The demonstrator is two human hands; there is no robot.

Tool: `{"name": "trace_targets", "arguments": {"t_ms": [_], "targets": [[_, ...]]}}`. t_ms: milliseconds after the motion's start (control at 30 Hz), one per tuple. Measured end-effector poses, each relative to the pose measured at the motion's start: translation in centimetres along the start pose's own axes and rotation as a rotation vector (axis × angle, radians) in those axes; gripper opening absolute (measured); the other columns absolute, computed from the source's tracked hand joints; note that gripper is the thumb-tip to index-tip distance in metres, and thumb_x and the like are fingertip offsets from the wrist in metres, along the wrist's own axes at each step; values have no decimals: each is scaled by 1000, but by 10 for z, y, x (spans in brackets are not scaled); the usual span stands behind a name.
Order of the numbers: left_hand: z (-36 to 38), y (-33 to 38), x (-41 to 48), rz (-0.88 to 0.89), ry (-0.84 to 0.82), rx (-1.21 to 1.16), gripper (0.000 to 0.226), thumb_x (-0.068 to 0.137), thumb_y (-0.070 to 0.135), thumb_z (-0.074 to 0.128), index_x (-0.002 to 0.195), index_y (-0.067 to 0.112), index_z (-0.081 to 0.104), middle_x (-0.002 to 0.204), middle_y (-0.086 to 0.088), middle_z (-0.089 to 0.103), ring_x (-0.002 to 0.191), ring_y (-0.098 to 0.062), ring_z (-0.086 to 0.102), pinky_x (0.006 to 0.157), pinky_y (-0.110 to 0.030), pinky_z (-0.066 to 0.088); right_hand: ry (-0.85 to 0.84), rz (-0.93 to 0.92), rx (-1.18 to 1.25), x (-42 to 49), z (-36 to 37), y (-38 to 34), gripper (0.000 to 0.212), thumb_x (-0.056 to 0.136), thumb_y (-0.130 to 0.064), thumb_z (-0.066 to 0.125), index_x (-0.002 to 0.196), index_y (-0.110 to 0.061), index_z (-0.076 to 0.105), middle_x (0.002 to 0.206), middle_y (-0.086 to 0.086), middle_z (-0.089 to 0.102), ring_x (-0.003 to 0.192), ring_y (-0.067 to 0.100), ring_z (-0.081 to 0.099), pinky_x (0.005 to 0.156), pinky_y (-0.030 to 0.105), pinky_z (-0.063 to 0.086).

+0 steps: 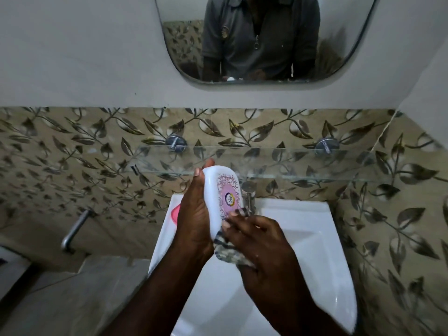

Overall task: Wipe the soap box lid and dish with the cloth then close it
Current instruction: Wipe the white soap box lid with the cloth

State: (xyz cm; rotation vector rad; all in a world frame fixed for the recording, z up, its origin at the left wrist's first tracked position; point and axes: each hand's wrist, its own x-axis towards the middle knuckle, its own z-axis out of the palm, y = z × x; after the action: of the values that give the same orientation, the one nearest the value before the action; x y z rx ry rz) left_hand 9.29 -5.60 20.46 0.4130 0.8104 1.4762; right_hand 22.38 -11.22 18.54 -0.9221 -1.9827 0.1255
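Over sink (303, 214), left hand (194, 221) holds lid (217, 190), cloth (226, 254) apparently against it.

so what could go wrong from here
The lid is gripped by the left hand along one side only, so a hard push from the cloth in the right hand could drop it into the sink. The pink piece on the sink's left rim could get knocked off.

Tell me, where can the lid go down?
The glass shelf looks bare right of the lid. So does the sink rim right of the tap. The pink dish takes the left rim; the left hand and right hand crowd the middle.
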Motion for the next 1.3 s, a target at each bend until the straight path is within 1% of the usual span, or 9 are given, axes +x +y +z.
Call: {"name": "trace_targets", "arguments": {"t_ms": [200, 367, 633, 700, 800, 900, 1100, 1200, 1300], "targets": [[3, -31, -25, 57, -114, 334, 36, 101, 37, 35, 97, 18, 66, 83, 5, 71, 71, -5, 70, 62, -22, 58, 13, 75, 115, 44, -6, 25, 45, 70, 0, 55, 109, -12, 72, 119, -1, 68, 110, 12, 52, 101, 18, 36], [5, -31, -25, 241, -80, 364, 36, 98, 42, 40, 118, 20, 61, 94, 11, 73, 90, -5, 69, 74, -22, 56, 43, 413, 213, 30, -4, 41, 43, 76, -14, 55, 116, -22, 69, 111, -17, 66, 106, 9, 60, 95, 23, 45], [4, -30, -22, 105, -41, 74, 36, 97, 37, 44, 119, 16, 64, 99, -11, 65, 86, -19, 66, 77, -30, 57, -62, 6, 225, 28, -8, 14, 43, 78, -6, 59, 119, -12, 67, 128, -2, 63, 120, 1, 47, 102, 21, 35], [0, -39, -27, 131, -39, 237, 33, 102, 35, 36, 101, 19, 64, 94, -2, 66, 81, -11, 68, 72, -26, 57, -8, 81, 260, 41, -8, 29, 45, 74, -5, 56, 116, -15, 68, 123, -10, 62, 120, -15, 40, 101, 21, 36], [-3, -44, -33, 271, 58, 361, 38, 98, 47, 42, 115, 21, 63, 111, 1, 71, 102, -13, 68, 87, -32, 56, -41, 322, 296, 34, -6, 35, 50, 71, -15, 52, 118, -22, 68, 118, -17, 64, 113, -1, 55, 99, 26, 44], [-5, -34, -31, 223, 233, 116, 35, 98, 43, 47, 112, 15, 64, 109, -11, 69, 95, -19, 70, 80, -33, 57, -169, 464, 293, 3, -2, 21, 47, 74, -15, 54, 116, -26, 70, 113, -10, 71, 105, 7, 64, 93, 25, 50], [-29, -18, -16, 188, 371, 37, 53, 89, 61, 48, 117, 17, 60, 115, -7, 65, 108, -28, 63, 98, -49, 47, -236, 338, 257, -17, 8, 0, 55, 75, -11, 62, 125, -32, 59, 114, -41, 51, 109, 0, 53, 95, 7, 38], [-38, -11, -9, 47, 261, -2, 41, 99, 52, 32, 93, 18, 55, 94, -4, 59, 83, -20, 59, 75, -38, 50, -294, 116, 105, -6, 20, 3, 56, 78, -22, 73, 129, -28, 49, 127, -24, 54, 113, 9, 45, 100, 10, 31], [-52, -3, -2, -33, 227, -31, 36, 100, 45, 36, 96, 15, 56, 105, -10, 58, 84, -19, 59, 70, -35, 49, -274, 107, 56, 10, 29, 10, 51, 77, -22, 75, 123, -21, 56, 117, -9, 62, 108, 11, 48, 98, 4, 28]]}}
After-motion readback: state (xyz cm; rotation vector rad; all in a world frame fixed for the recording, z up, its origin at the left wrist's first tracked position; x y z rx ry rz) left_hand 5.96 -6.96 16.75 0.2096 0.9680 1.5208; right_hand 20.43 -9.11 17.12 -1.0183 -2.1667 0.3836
